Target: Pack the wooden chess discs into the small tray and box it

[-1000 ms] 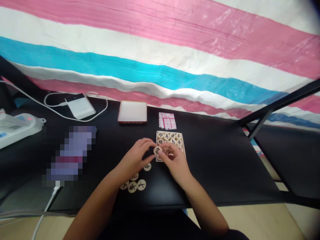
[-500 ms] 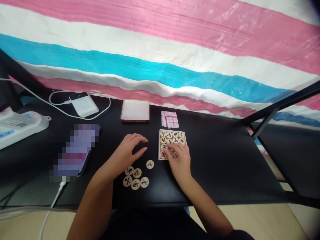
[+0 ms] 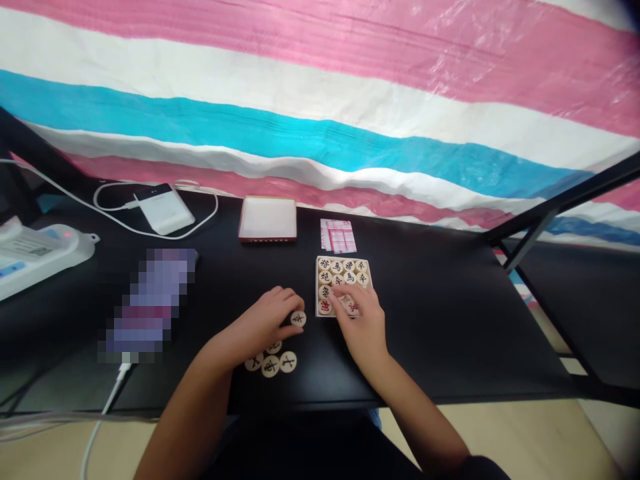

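head view, left hand (image 3: pixel 263 321) at black-inked xiangqi piece (image 3: pixel 299 319), right hand (image 3: pixel 363 320) on tray (image 3: pixel 317 288)

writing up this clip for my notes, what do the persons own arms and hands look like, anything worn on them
The left hand and right hand are bare, with no gloves, and no ring, watch or band shows on them. The left forearm and right forearm are bare too, with no cable or marking. A dark sleeve shows at the bottom edge of the view, near the right elbow.
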